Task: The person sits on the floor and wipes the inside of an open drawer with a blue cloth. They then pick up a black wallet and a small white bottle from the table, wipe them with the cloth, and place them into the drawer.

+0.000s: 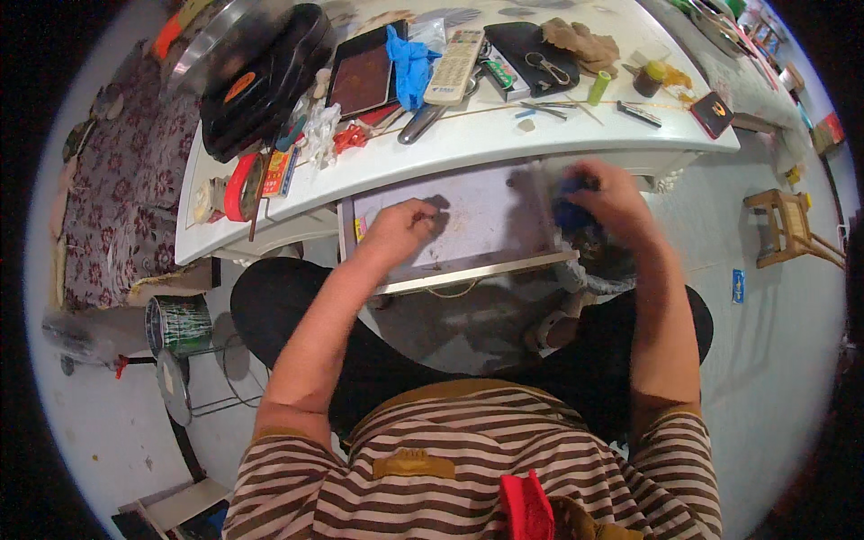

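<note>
A pulled-out drawer [486,216] with a pale lining lies before me under the white table. Over its left part is my left hand [401,233], fingers curled together; whether they pinch something small cannot be made out. A yellow and pink packet [360,228] lies by the drawer's left wall, and small debris is scattered on its bottom. Just beyond the drawer's right end, my right hand [617,202] grips a dark blue object [572,206], blurred and partly covered by the fingers. Below that hand is a bin with a plastic liner [594,277].
On the white table [520,145] lie a remote control [456,67], blue glove [410,64], black case [270,81], tablet-like device [361,81], black pouch [516,47], small jar [649,77] and red tape roll [239,189]. A wooden stool [783,223] stands right; a patterned bucket [179,324] stands left.
</note>
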### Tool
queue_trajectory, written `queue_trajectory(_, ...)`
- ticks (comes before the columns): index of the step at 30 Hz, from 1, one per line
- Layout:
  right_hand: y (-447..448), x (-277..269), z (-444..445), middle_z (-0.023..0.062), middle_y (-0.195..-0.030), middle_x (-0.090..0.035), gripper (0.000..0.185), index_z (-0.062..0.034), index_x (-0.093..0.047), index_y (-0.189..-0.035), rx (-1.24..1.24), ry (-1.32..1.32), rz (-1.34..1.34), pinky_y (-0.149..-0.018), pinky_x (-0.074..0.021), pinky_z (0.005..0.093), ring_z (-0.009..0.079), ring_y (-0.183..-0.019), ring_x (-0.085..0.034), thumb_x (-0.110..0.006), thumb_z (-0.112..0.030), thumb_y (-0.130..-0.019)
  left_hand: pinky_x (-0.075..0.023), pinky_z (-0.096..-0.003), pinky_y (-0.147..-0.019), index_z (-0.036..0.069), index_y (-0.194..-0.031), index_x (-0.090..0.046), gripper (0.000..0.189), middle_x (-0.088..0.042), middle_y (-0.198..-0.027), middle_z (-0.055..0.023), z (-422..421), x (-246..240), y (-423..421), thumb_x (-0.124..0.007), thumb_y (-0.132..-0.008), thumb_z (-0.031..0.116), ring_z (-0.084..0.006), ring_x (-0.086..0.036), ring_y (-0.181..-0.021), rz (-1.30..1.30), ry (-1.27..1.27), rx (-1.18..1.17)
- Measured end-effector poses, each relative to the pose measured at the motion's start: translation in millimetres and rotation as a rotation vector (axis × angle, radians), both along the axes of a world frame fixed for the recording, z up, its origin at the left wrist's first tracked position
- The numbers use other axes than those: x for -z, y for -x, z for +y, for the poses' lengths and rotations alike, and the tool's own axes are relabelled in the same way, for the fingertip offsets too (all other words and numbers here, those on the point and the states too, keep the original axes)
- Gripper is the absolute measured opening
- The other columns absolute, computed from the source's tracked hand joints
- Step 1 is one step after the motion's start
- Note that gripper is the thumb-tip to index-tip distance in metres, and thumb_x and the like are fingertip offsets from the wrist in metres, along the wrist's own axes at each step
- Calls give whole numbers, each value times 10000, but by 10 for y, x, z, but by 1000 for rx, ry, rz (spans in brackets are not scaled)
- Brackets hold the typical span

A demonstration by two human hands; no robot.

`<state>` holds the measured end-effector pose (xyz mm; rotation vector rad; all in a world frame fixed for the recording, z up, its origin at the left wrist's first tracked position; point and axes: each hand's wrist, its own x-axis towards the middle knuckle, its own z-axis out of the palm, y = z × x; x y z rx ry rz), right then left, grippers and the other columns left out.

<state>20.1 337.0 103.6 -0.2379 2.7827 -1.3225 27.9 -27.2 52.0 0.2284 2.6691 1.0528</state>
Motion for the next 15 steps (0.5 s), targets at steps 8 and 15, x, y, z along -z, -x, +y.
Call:
queue_trajectory(8, 219, 531, -1225, 140, -998, -718, 231, -112, -692, -1029, -327, -7, 140, -829, -553, 476, 376, -955, -693, -684, -88, -799, -534, -328, -757, 12, -1165, -704, 252, -734, -919, -104, -608, 106, -232, -627, -980, 166, -177, -671, -808, -45, -63, -182)
queue_trajectory(15, 188, 965, -1764, 139, -1014, -700, 251, -127, -717, -1069, -639, -160, 149, -851, -553, 457, 366, -988, -684, -712, -168, -822, -539, -361, -781, -2, -1121, -712, 224, -727, -910, -163, -553, -134, -328, -620, -978, 144, -236, -697, -817, -5, -108, -319)
